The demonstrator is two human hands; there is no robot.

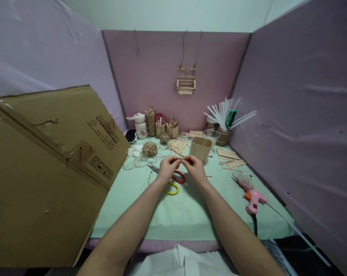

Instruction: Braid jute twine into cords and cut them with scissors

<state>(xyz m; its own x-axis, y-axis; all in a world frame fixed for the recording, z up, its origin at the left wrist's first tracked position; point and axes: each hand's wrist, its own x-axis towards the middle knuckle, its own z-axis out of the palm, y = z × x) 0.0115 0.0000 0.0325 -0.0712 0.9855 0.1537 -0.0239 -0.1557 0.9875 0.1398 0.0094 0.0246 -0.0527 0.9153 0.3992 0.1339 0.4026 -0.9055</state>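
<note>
Above the middle of the green table, my left hand (168,167) and my right hand (194,167) meet fingertip to fingertip, both pinched closed. Whatever lies between the fingertips is too small to make out. Beneath my left hand rests a pair of scissors (173,188) with one red and one yellow handle loop, blades pointing to the far left. Just beyond my right hand stands a box-like cup of wooden craft sticks (200,148). A ball of twine (149,149) sits to the left, with loose strands around it.
A pink glue gun (252,195) lies at the right, its light on. Craft sticks (231,155) are piled behind it. White glue sticks (221,113) stand in a pot at the back right. A large cardboard box (55,168) leans over the left side.
</note>
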